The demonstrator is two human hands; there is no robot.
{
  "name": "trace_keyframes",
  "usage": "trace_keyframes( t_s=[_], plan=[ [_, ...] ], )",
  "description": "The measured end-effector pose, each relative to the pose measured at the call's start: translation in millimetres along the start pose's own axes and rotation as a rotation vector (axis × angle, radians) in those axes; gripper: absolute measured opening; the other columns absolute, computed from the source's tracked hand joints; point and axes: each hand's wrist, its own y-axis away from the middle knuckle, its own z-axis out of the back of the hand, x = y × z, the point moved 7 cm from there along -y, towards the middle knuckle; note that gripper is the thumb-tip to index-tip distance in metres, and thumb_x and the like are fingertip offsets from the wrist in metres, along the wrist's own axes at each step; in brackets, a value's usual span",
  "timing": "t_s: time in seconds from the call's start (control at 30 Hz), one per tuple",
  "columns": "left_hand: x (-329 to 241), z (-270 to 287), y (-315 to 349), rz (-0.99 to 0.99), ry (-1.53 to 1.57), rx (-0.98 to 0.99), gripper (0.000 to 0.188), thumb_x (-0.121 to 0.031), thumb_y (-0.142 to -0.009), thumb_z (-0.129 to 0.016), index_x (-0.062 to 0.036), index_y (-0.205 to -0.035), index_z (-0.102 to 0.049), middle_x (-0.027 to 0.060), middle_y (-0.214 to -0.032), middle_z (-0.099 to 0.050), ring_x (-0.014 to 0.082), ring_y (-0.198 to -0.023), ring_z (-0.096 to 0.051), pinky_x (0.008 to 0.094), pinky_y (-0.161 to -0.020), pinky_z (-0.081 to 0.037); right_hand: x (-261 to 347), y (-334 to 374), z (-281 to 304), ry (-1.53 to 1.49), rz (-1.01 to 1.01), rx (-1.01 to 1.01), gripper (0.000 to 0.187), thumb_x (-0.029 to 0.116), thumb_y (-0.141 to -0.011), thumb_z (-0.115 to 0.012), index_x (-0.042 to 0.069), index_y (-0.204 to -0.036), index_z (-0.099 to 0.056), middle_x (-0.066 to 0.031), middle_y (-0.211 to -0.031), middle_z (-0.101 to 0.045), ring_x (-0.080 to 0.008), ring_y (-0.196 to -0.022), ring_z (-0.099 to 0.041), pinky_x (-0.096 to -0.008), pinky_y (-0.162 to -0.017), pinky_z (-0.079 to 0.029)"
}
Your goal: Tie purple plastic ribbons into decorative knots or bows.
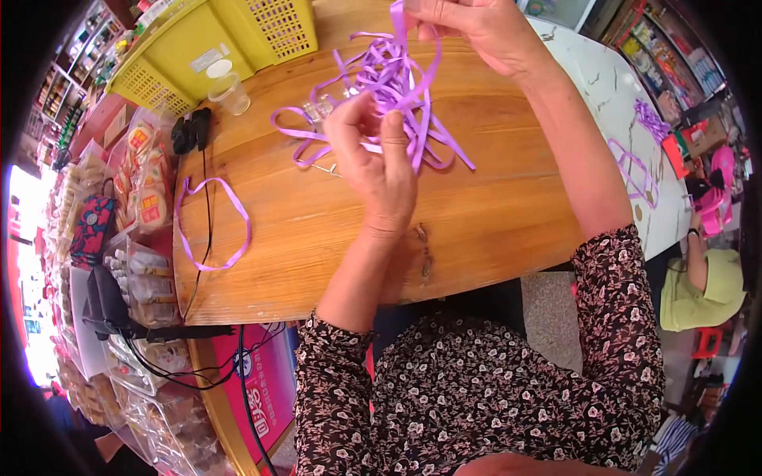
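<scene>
A tangled heap of purple ribbons (386, 70) lies on the wooden table in front of me. Over it, my right hand (480, 30) is raised at the top edge of the view, its fingers pinched on a purple ribbon. That ribbon loops down toward my left hand (369, 159), whose fingers are curled in at the near side of the heap, closed on purple ribbon. The fingertips of the left hand are partly hidden behind it. Small clear pieces (319, 109) lie just left of the heap. A separate ribbon loop (242, 213) rests at the table's left side.
A yellow-green plastic basket (214, 57) stands at the far left, with a clear plastic cup (229, 94) beside it. Black cables (208, 198) run along the left edge past packaged goods (149, 202). On the right, a white marbled table (591, 87) bears more purple ribbons (651, 120). Another person (702, 285) sits beyond.
</scene>
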Motion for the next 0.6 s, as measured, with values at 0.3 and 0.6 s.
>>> trace_keyframes(
  t_s=[0.3,0.6],
  plan=[
    [20.0,-36.0,19.0,0.442,0.432,0.434,0.030,-0.006,-0.083,-0.066,-0.0009,-0.111,-0.058,0.0026,-0.098,-0.061,0.0108,-0.089,-0.056,0.0235,-0.077,-0.047,32.9,30.1,11.1,-0.332,0.059,0.083,0.013,0.012,-0.087,-0.059,0.003,-0.093,-0.065,-0.0047,-0.082,-0.065,-0.0109,-0.072,-0.058,-0.0198,-0.067,-0.048],
    [33.4,-37.1,16.5,0.807,0.751,0.440,0.008,-0.007,-0.089,-0.055,-0.0013,-0.091,-0.060,0.0053,-0.077,-0.059,0.0135,-0.066,-0.055,0.0267,-0.062,-0.047,-17.7,54.7,85.9,-0.439,0.162,-0.087,0.014,0.007,-0.085,-0.061,-0.002,-0.095,-0.064,-0.0044,-0.081,-0.063,-0.0095,-0.072,-0.056,-0.0193,-0.063,-0.043]
  ],
)
